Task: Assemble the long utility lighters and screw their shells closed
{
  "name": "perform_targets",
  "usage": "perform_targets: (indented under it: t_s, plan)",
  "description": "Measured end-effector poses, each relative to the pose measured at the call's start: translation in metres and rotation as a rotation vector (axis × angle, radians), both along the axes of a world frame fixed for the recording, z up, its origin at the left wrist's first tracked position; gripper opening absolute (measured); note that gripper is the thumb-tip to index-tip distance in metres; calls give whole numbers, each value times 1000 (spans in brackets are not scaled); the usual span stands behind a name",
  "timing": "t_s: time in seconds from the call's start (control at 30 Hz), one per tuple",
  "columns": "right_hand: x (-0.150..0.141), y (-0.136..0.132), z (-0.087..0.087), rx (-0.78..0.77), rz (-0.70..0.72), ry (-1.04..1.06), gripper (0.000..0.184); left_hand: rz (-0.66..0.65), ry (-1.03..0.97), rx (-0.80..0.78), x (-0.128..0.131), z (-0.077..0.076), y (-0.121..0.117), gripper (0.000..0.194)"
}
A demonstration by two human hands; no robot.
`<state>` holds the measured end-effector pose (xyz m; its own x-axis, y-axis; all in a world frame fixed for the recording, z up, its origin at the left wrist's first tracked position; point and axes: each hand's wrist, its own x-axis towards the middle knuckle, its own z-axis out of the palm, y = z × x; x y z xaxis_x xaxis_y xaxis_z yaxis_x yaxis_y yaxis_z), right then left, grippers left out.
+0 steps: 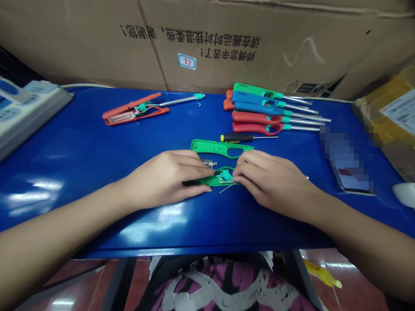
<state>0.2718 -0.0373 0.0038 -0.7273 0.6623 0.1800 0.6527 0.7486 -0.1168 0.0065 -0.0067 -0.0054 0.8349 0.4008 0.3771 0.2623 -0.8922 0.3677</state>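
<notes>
A green lighter half-shell (214, 182) lies on the blue table with its inside up, under both hands. My left hand (171, 177) grips its left end between thumb and fingers. My right hand (269, 177) pinches at the other end, by the teal trigger part (225, 174) and white wire; my fingertips hide what exactly they hold. A thin clear tube (228, 188) sticks out below the right fingertips. Beside the left fingers shows a small metal-ended part (210, 163), mostly covered. The matching green half-shell (215, 147) rests just beyond the hands.
A black-and-yellow screwdriver (238, 138) lies behind the shells. Several long-necked lighters (256, 117) are stacked at back right. An opened orange lighter (129, 113) sits back left, near a power strip (29, 110). A phone (352, 172) lies right; a cardboard box (97, 47) stands behind.
</notes>
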Motion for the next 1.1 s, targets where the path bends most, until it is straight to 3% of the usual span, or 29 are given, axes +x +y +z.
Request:
perform_targets:
  t_s: [0.43,0.67,1.1]
  plan:
    - [2,2,0,109,112,-68,25,5,-22,-12,1,-1,0,24]
    - [3,2,-3,18,100,-32,30,-2,24,-5,2,0,-2,24]
    - [3,2,-2,17,101,-9,28,14,136,78,3,2,-8,29]
